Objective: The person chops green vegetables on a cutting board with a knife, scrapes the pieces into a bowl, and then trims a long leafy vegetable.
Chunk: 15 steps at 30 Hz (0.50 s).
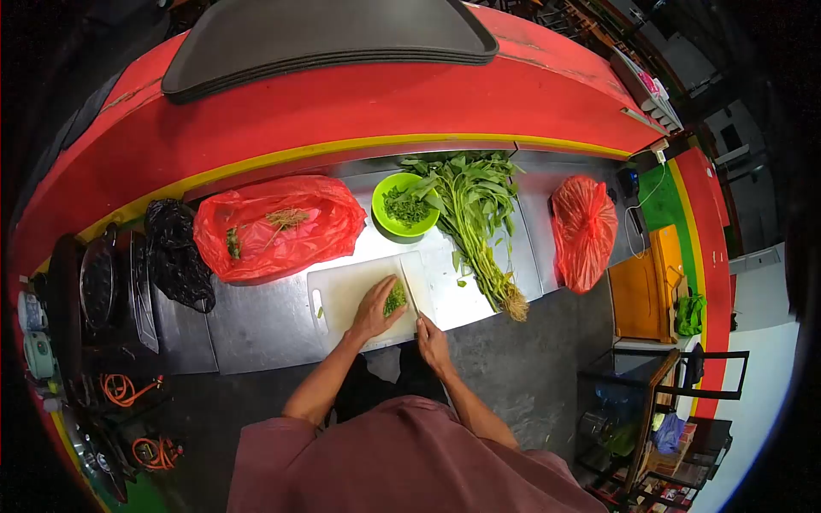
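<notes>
White board (340, 293), centre frame: I count one knife (410, 295), right hand (434, 344) gripping it; left hand (375, 311) over one greens heap (396, 298) (grip: can't tell).

No text, label, brand, number or sign could be read anywhere in the view.
</notes>
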Each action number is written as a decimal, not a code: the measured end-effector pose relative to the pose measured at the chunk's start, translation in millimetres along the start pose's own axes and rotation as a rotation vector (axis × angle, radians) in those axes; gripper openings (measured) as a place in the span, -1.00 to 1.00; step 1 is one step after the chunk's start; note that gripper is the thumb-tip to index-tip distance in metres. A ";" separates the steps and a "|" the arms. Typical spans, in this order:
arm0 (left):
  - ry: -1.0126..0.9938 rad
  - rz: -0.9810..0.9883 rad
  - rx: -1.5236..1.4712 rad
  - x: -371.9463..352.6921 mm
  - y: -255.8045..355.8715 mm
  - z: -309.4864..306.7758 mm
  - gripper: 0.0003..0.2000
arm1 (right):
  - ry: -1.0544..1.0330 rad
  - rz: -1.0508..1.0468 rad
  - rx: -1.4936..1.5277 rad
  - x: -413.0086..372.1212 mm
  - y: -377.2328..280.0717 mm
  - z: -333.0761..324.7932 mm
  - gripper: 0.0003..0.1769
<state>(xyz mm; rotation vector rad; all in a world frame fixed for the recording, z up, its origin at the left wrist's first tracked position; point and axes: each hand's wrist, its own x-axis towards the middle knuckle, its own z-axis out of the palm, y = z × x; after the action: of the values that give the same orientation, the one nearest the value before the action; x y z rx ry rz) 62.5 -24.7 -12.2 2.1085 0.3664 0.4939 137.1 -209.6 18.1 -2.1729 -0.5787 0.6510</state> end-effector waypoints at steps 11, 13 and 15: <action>-0.191 0.050 0.388 -29.7 -7.9 -29.8 0.23 | -0.060 0.000 -0.034 20.1 -6.4 -25.4 -0.51; -0.176 0.060 0.428 -18.6 -10.7 -22.2 0.21 | -0.043 -0.041 -0.047 18.6 5.0 -14.0 -0.51; -0.125 0.088 0.455 -9.5 -11.7 -15.1 0.12 | -0.086 0.011 -0.014 15.8 7.7 -8.3 -0.53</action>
<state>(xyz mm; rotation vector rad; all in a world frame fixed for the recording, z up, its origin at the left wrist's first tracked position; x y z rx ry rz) 46.1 -11.6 -16.3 2.5909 0.3367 0.3483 155.8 -209.5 12.6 -2.1707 -0.6185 0.7509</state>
